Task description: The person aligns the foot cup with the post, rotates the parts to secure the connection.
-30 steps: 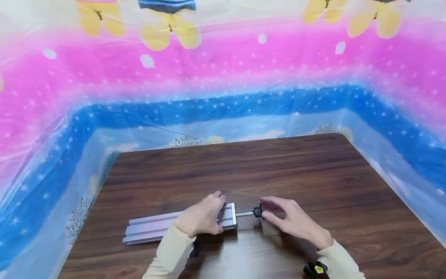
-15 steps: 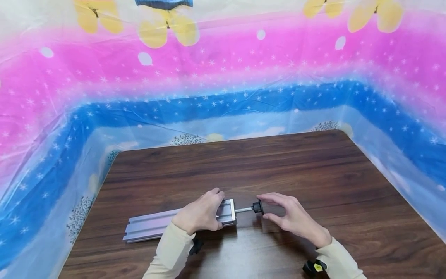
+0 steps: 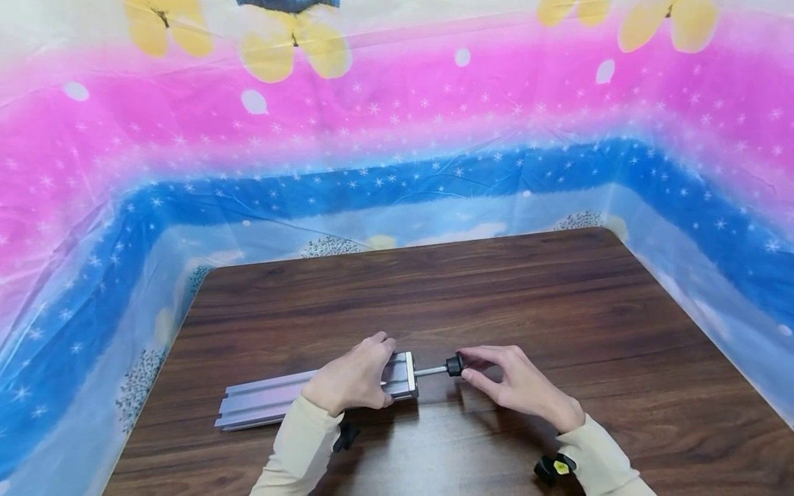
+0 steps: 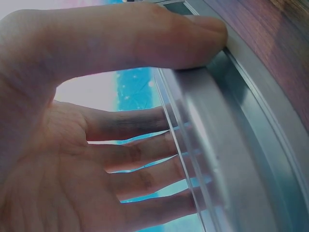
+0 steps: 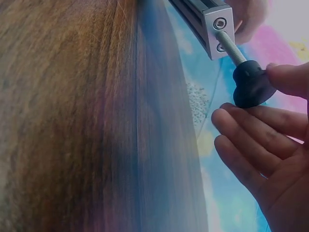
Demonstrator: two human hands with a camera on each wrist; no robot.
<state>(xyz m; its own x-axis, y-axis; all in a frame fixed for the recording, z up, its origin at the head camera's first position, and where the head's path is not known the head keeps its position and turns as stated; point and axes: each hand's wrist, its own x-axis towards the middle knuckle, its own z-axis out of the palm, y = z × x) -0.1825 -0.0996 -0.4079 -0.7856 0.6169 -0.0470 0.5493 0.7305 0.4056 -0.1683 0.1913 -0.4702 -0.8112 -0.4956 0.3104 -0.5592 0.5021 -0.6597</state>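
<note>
A long silver aluminium profile with grooves lies on the table. My left hand grips it near its right end, with the thumb along the near edge and the fingers over the far side. From the end plate, which shows two socket screws, a threaded rod sticks out to the right. On the rod's tip sits a black lobed knob. My right hand pinches this knob between thumb and fingers; its other fingers are loosely bent below.
The brown wood-grain table extends behind and to the right of the hands. A pink and blue patterned cloth hangs around its back and sides. Dark straps or mounts, one with a yellow mark, sit at the wrists.
The right thumb and fingers have spread a little and come together again on the knob, which has changed its angle. The left hand and profile stay almost in place.
</note>
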